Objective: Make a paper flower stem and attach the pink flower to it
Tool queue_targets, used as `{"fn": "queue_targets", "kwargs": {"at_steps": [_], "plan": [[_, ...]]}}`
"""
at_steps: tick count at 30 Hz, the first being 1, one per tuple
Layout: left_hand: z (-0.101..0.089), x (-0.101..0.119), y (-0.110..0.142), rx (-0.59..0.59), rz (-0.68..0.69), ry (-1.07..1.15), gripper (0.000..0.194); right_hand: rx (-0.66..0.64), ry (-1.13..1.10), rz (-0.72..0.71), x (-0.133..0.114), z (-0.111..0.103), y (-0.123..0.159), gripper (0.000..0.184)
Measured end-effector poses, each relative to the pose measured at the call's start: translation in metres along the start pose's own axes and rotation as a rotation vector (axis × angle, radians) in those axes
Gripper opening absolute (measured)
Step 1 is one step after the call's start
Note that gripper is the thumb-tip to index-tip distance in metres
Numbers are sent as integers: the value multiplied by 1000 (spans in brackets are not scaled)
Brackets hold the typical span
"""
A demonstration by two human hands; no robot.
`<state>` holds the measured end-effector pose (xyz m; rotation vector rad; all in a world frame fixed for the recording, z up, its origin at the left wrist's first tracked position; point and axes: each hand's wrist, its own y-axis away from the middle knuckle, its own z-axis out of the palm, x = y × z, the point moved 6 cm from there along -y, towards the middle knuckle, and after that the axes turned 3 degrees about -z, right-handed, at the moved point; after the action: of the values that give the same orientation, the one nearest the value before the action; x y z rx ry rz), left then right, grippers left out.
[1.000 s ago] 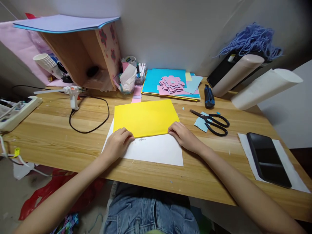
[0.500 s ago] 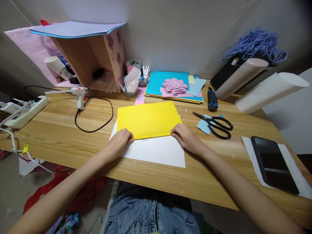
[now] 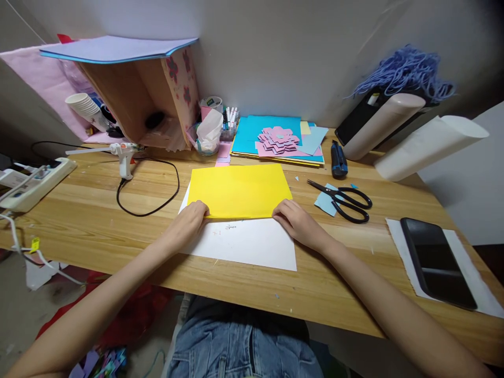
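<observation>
A yellow sheet of paper [image 3: 240, 190], seemingly folded along its near edge, lies over a white sheet [image 3: 252, 244] with small marks on it. My left hand [image 3: 192, 218] pinches the near left corner of the yellow paper, fingers curled together. At the near right corner, my right hand [image 3: 293, 218] grips the same edge between thumb and fingers. Black-handled scissors [image 3: 342, 200] lie partly open to the right of my right hand, over a light blue paper scrap [image 3: 325, 203].
A glue gun [image 3: 125, 160] with a looped black cord stands left, near a power strip [image 3: 39, 184] and a cardboard box [image 3: 181, 100]. Behind are coloured papers with a pink paper flower [image 3: 277, 140]. A blue cutter [image 3: 338, 160], paper rolls and a black phone [image 3: 439, 262] lie right.
The near edge of the yellow paper has swung slightly away from me on its left side, my left hand moving with it. More of the white sheet's marks show. The view has shifted slightly.
</observation>
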<state>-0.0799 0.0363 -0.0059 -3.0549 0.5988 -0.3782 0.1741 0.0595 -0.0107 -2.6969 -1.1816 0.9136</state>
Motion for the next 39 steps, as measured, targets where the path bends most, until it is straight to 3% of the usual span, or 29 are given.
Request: {"fn": "queue_targets", "kwargs": {"at_steps": [5, 12, 18, 27, 39], "plan": [[-4, 0, 1, -11, -47, 25, 12, -1, -13, 5, 0, 0, -1, 10], [4, 39, -16, -124, -17, 172, 20, 1, -12, 4, 1, -1, 0, 10], [12, 47, -31, -148, -70, 245, 13, 1, -10, -1, -1, -2, 0, 10], [7, 48, -27, -111, -115, 224, 5, 7, -23, -19, -1, -3, 1, 11], [12, 77, -29, 71, 17, 44, 15, -3, -12, -11, -1, -4, 1, 9]]}}
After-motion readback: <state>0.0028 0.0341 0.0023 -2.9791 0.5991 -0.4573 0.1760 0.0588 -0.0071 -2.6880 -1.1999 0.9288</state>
